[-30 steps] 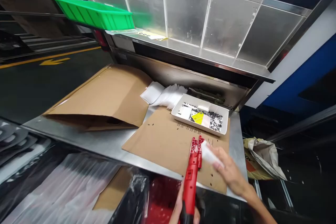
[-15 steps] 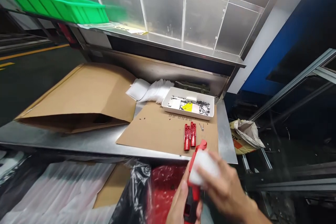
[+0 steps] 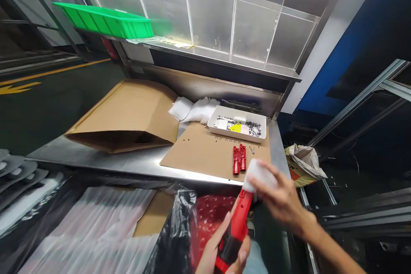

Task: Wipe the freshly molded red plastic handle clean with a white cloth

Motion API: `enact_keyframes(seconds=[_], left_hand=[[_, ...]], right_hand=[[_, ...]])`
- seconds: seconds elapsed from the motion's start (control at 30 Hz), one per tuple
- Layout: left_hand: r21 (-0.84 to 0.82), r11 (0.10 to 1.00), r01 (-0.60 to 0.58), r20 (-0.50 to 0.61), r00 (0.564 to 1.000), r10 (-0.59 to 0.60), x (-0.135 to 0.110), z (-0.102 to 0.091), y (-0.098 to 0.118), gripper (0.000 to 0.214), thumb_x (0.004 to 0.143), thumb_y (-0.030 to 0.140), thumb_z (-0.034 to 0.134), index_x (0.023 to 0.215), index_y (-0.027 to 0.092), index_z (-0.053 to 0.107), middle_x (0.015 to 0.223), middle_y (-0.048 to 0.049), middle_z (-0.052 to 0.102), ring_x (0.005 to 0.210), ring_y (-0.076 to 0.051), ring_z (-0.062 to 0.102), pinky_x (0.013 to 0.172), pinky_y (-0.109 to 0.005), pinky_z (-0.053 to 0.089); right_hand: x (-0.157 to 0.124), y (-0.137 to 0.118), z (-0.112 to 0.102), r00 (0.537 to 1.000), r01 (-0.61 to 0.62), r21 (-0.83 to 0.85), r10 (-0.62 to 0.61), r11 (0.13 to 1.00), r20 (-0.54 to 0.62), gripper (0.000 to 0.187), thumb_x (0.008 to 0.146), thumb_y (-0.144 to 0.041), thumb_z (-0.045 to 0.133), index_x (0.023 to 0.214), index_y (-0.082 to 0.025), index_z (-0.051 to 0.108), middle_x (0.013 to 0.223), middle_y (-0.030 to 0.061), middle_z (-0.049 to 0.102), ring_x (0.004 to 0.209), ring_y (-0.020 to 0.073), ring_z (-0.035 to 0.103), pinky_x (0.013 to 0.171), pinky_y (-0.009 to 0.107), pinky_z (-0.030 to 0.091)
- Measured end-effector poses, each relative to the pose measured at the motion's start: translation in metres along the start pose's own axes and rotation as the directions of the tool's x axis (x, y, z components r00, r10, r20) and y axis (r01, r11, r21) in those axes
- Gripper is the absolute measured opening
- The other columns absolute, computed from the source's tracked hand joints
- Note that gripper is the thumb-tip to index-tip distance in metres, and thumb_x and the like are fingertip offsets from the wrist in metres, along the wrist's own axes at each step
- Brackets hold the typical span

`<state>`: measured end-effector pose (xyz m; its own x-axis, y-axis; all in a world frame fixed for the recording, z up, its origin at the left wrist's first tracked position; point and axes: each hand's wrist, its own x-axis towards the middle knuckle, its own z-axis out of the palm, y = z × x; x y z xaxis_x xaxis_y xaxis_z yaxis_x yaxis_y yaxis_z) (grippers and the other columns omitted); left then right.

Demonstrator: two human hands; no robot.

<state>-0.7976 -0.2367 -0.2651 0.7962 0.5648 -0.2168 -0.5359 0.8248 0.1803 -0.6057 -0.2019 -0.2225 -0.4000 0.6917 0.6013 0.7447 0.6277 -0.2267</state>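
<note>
My left hand (image 3: 221,253) grips the lower end of a long red plastic part (image 3: 236,227) at the bottom of the view, below the bench edge. My right hand (image 3: 282,199) holds a small white bag (image 3: 258,173) against the part's top end. Two shorter red parts (image 3: 239,159) lie side by side on a flat cardboard sheet (image 3: 202,152) on the steel bench, just beyond my hands. A small screw (image 3: 251,150) lies beside them.
A white tray (image 3: 236,127) of small dark screws with a yellow tag stands behind the cardboard sheet. White bags (image 3: 192,110) are piled left of it. A large cardboard folder (image 3: 128,113) lies further left. A green bin (image 3: 102,20) sits on the upper shelf. Red parts fill a black bag (image 3: 208,214) below.
My hands pulled the long red part back off the bench toward me, with the white bag moving onto its top end. The camera view swung around.
</note>
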Motion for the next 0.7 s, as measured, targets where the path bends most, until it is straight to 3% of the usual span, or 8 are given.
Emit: enact_keyframes(seconds=[0.1,0.23,0.37,0.5,0.63,0.7], left_hand=[[-0.095,0.994,0.062,0.142,0.989,-0.049,-0.002,-0.007,0.001,0.059,0.099,0.049,0.043,0.065,0.006,0.064,0.038,0.0042,0.041,0.026,0.002,0.021,0.026,-0.005,0.015],[-0.130,0.981,0.144,0.347,0.933,-0.091,-0.001,-0.015,0.001,0.056,0.098,0.052,0.045,0.065,0.010,0.060,0.039,0.0032,0.045,0.025,-0.001,0.023,0.023,-0.007,0.016],[-0.126,0.977,0.171,0.433,0.896,-0.101,0.004,-0.022,-0.002,0.046,0.094,0.046,0.057,0.066,0.010,0.061,0.045,0.0028,0.051,0.024,0.000,0.023,0.022,-0.007,0.016],[-0.191,0.958,0.216,0.377,0.917,-0.131,0.005,-0.021,-0.003,0.046,0.095,0.040,0.057,0.060,0.010,0.060,0.044,0.0044,0.046,0.024,0.001,0.032,0.023,-0.006,0.019],[-0.370,0.898,0.238,0.189,0.966,-0.178,0.000,-0.020,-0.005,0.036,0.097,0.030,0.055,0.071,0.008,0.066,0.046,0.0034,0.049,0.029,0.000,0.042,0.026,-0.002,0.021],[-0.404,0.887,0.225,0.135,0.973,-0.185,0.000,-0.022,-0.006,0.038,0.098,0.029,0.054,0.067,0.009,0.063,0.045,0.0048,0.046,0.028,0.002,0.039,0.026,-0.001,0.020]], right_hand=[[-0.001,-0.003,-0.001,0.989,0.146,0.096,-0.148,0.985,0.012,0.033,0.096,-0.022,0.051,0.123,-0.031,0.067,0.131,0.0106,0.062,0.088,0.0180,0.069,0.070,0.029,0.061],[-0.004,-0.003,0.000,0.993,0.061,0.030,-0.058,0.998,-0.098,0.040,0.096,-0.015,0.049,0.131,-0.029,0.061,0.139,0.0126,0.055,0.114,0.0234,0.065,0.087,0.035,0.060],[-0.008,-0.006,0.002,0.980,0.197,0.084,-0.196,0.977,-0.017,0.033,0.097,-0.024,0.049,0.126,-0.029,0.064,0.135,0.0088,0.061,0.106,0.0211,0.069,0.082,0.031,0.062],[-0.012,-0.002,-0.003,0.993,0.106,0.045,-0.108,0.993,0.044,0.035,0.099,-0.021,0.046,0.129,-0.026,0.062,0.142,0.0123,0.057,0.121,0.0217,0.063,0.094,0.033,0.058],[-0.018,0.000,-0.010,0.967,0.199,0.152,-0.219,0.968,0.127,0.033,0.099,-0.028,0.045,0.128,-0.029,0.062,0.142,0.0100,0.058,0.113,0.0198,0.067,0.085,0.028,0.060],[-0.020,0.002,-0.013,0.972,0.138,0.072,-0.149,0.988,0.183,0.035,0.100,-0.027,0.043,0.130,-0.030,0.061,0.142,0.0122,0.057,0.106,0.0213,0.071,0.083,0.031,0.061]])
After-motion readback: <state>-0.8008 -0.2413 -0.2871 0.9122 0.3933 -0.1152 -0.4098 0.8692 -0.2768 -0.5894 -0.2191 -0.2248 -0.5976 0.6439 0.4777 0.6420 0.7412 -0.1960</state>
